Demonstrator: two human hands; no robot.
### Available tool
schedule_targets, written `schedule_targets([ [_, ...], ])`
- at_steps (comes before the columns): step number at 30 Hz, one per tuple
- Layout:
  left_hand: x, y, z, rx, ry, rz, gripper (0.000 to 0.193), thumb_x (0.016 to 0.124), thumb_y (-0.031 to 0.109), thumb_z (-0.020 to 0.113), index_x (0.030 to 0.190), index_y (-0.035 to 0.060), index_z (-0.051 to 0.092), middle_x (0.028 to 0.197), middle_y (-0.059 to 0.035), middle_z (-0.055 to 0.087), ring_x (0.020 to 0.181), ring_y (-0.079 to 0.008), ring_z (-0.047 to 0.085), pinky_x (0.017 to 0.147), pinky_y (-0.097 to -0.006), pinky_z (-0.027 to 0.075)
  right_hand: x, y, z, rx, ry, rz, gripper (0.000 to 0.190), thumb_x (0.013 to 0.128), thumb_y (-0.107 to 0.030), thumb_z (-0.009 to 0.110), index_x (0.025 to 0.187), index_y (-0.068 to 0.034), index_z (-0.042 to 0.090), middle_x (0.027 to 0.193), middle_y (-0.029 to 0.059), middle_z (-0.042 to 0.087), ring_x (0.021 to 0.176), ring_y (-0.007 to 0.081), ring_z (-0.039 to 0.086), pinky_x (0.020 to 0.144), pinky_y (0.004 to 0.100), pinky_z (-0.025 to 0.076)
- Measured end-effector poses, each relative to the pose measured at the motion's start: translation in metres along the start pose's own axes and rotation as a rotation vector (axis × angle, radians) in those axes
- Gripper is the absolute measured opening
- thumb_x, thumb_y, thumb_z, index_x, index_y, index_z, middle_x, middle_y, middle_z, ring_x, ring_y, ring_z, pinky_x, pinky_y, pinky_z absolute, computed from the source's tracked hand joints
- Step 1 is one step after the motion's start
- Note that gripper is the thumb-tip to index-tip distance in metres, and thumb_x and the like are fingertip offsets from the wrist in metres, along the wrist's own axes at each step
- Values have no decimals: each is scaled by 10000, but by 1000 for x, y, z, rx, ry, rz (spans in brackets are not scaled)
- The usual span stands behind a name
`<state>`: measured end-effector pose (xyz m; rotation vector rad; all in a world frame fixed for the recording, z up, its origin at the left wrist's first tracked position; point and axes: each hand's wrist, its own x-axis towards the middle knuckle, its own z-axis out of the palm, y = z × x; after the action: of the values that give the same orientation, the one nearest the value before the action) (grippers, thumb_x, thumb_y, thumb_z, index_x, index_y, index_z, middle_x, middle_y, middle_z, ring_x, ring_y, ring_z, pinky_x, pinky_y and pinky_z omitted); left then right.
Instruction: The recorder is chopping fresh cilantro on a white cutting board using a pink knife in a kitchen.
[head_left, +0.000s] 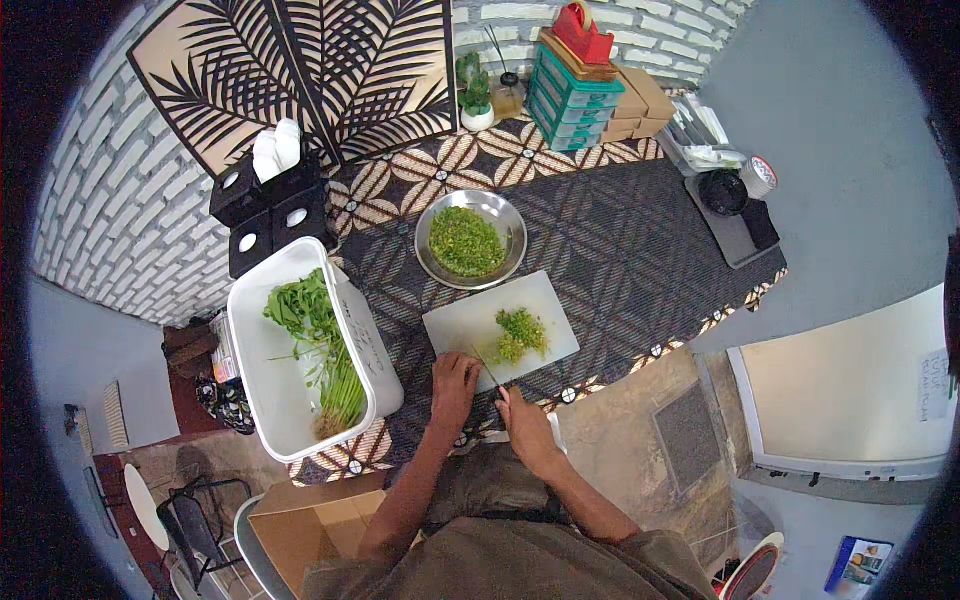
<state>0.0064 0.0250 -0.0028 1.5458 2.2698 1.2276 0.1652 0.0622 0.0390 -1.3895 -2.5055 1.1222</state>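
Observation:
My right hand (531, 429) grips the dark handle of a knife, and its thin blade (487, 367) points up and left over a white cutting board (457, 324). Close to the left of the blade, my left hand (454, 381) rests at the board's near left edge with its fingers curled. Whatever may be under those fingers is hidden. A small heap of chopped green herbs (521, 334) lies on the board, right of the blade. Behind the board stands a round steel bowl (519, 255) holding a larger amount of chopped greens (466, 240).
On the left, a white plastic tub (384, 375) holds leafy stalks with roots (334, 375). Black holders (259, 214) stand behind it. Along the back are a potted plant (474, 94) and teal drawers (570, 105). A dark tray (724, 236) sits far right. An open cardboard box (300, 517) is below left.

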Motion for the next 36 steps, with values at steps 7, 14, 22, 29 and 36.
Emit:
schedule_targets([
  [7,-3,-3,-4,-63,-35,-28,84,847,64,662,921,39,630,972,-130,579,956,-346,530,858,-458,430,0,-1,0,-14,-3,-4,274,1011,-296,482,1071,-28,483,776,260,661,730,463,653,625,574,503],
  [14,-1,-4,-1,-70,-62,-58,90,841,71,674,911,42,627,952,-131,587,965,-354,536,873,-470,434,13,3,11,-10,44,-10,246,1006,-251,497,1067,-13,481,735,279,631,704,486,620,604,578,464],
  [22,-3,-5,2,-28,-32,-92,126,829,59,672,936,37,608,934,-124,588,971,-355,544,884,-465,427,4,-4,-7,-44,-6,49,262,994,-269,519,1049,-14,485,741,284,629,722,488,624,617,576,479],
  [29,-1,-1,-2,-57,-42,-76,110,831,58,669,923,46,610,960,-130,582,971,-348,537,879,-463,420,5,0,5,-3,-2,3,234,1000,-248,506,1025,-16,479,729,283,625,697,486,621,584,568,476],
  [36,-3,8,-2,-45,26,-87,106,824,38,667,910,36,605,909,-128,572,934,-341,520,869,-463,419,15,-1,9,-40,32,-2,256,1002,-258,505,1036,-6,475,744,288,630,708,485,624,597,574,477],
])
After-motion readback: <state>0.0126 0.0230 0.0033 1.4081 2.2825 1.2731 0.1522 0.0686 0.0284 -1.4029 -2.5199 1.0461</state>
